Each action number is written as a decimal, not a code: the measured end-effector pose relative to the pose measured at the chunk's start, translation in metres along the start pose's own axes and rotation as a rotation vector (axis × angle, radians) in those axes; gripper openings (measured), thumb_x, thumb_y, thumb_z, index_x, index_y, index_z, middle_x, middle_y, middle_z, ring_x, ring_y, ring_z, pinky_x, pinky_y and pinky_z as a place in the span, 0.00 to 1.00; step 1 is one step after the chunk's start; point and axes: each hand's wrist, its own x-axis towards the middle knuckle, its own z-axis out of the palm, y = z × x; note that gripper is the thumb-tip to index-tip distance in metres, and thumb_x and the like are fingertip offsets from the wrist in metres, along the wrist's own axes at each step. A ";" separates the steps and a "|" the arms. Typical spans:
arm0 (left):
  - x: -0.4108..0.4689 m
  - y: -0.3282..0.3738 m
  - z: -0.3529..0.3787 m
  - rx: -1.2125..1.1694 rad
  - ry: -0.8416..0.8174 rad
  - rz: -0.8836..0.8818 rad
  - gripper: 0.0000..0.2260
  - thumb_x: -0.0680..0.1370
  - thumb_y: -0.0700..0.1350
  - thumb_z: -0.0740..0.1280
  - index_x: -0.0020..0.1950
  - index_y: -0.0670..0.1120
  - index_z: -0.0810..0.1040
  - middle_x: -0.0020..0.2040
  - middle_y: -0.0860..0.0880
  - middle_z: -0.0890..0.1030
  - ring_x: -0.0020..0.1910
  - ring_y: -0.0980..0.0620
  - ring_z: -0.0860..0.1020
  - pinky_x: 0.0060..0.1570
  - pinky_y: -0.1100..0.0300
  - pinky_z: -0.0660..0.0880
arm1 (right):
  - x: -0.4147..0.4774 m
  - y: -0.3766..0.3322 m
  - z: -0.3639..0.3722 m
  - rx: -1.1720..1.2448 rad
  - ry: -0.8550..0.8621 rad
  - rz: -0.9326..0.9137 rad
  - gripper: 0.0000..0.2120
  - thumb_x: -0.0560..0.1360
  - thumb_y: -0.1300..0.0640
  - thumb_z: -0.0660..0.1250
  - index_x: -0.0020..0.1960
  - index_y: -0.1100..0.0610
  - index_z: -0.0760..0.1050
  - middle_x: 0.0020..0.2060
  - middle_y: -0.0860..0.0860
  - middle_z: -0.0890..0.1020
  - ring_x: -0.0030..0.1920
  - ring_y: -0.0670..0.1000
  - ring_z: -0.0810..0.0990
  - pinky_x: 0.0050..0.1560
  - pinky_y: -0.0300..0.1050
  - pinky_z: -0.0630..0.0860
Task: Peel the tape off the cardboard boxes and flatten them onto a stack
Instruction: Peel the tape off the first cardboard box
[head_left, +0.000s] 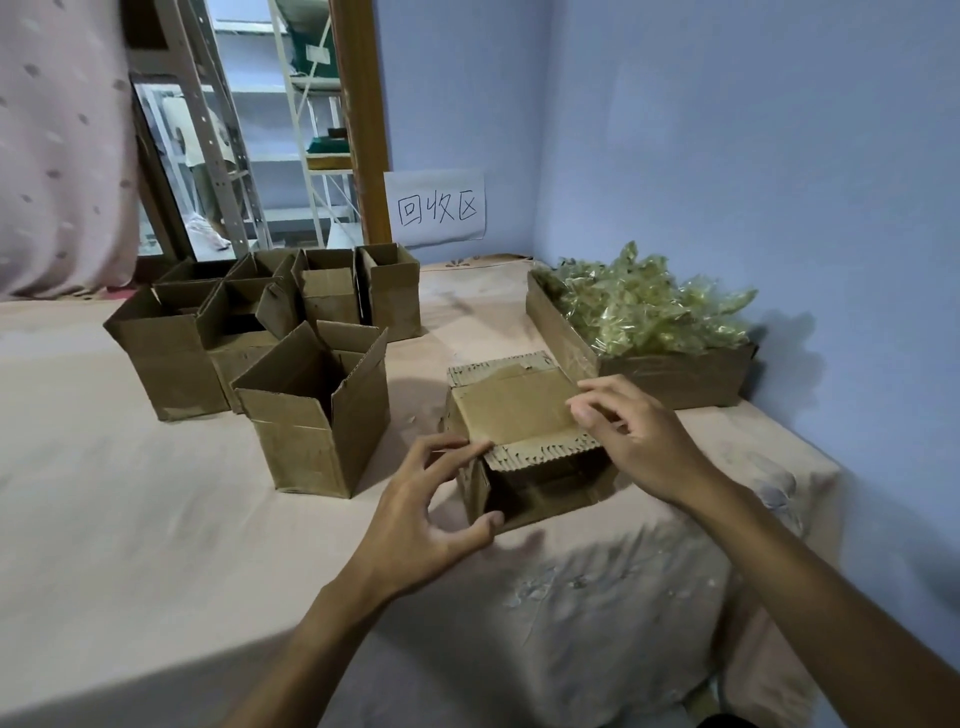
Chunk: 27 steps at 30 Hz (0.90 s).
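Hands flank the box (514, 410), which lies on its side with its open mouth toward the person, towards the right edge of the cloth-covered tabletop (156, 519) and just in front of a low carton (675, 379) heaped with crumpled tape (649, 306). The left hand (426, 509) is spread and loose, with the forefinger touching the box's upper left edge and the thumb near its lower front corner; it steadies rather than grips. The right hand (644, 441) is curled at the upper right edge, and the thumb on the top face seems to pinch the edge there.

The box looks light, thin-walled and empty, so it should slide or cave in under a hard pull. A brace along a folded corner, where the card is stiffest, would hold it best. The ragged flap edges look likely to tear. A glossy strip (493, 371) at the far end of the top face looks like tape, best lifted from a loose end. More open boxes (311, 415) stand towards the far left.
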 end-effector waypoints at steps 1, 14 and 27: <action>0.000 0.002 0.001 0.007 -0.009 0.000 0.30 0.73 0.62 0.74 0.74 0.61 0.74 0.70 0.57 0.70 0.71 0.56 0.72 0.67 0.51 0.76 | 0.000 0.002 0.002 -0.046 -0.009 -0.006 0.20 0.79 0.35 0.59 0.61 0.44 0.81 0.64 0.36 0.76 0.64 0.40 0.75 0.63 0.54 0.76; -0.004 -0.005 -0.003 0.140 0.059 -0.032 0.31 0.71 0.68 0.72 0.71 0.58 0.71 0.78 0.60 0.64 0.77 0.60 0.63 0.71 0.56 0.69 | -0.010 -0.007 0.022 -0.271 -0.034 -0.140 0.30 0.80 0.31 0.53 0.73 0.48 0.73 0.71 0.39 0.73 0.71 0.42 0.67 0.69 0.39 0.63; 0.032 0.012 0.025 0.436 -0.299 -0.011 0.42 0.70 0.76 0.63 0.80 0.57 0.63 0.82 0.58 0.60 0.81 0.56 0.55 0.79 0.53 0.57 | -0.008 0.025 0.002 -0.185 -0.070 0.150 0.22 0.82 0.37 0.59 0.65 0.50 0.80 0.69 0.44 0.77 0.68 0.48 0.75 0.67 0.48 0.70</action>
